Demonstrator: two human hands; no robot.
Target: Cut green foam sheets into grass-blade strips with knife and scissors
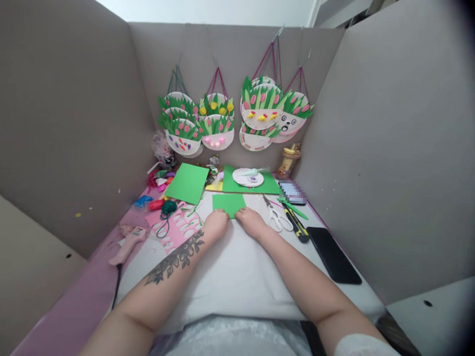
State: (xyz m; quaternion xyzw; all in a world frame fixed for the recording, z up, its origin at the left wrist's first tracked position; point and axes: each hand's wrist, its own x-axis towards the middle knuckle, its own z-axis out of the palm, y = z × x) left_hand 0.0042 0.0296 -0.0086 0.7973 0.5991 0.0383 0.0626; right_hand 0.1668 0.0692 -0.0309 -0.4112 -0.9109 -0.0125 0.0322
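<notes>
A small sheet of green paper lies in front of me on the white-covered table. My left hand has its fingers closed at the sheet's near left part. At the near right corner, my right hand pinches the same sheet, its fingers curled. The near edge is partly hidden by both hands. Right of my right hand lie white-handled scissors and a black-and-yellow utility knife. Near my left hand is a pink sheet with oval cut-outs.
Larger green sheets and a white paper plate sit behind. A pink glue gun and green yarn are on the left. A black phone lies right. Decorated plate crafts hang on the grey partition.
</notes>
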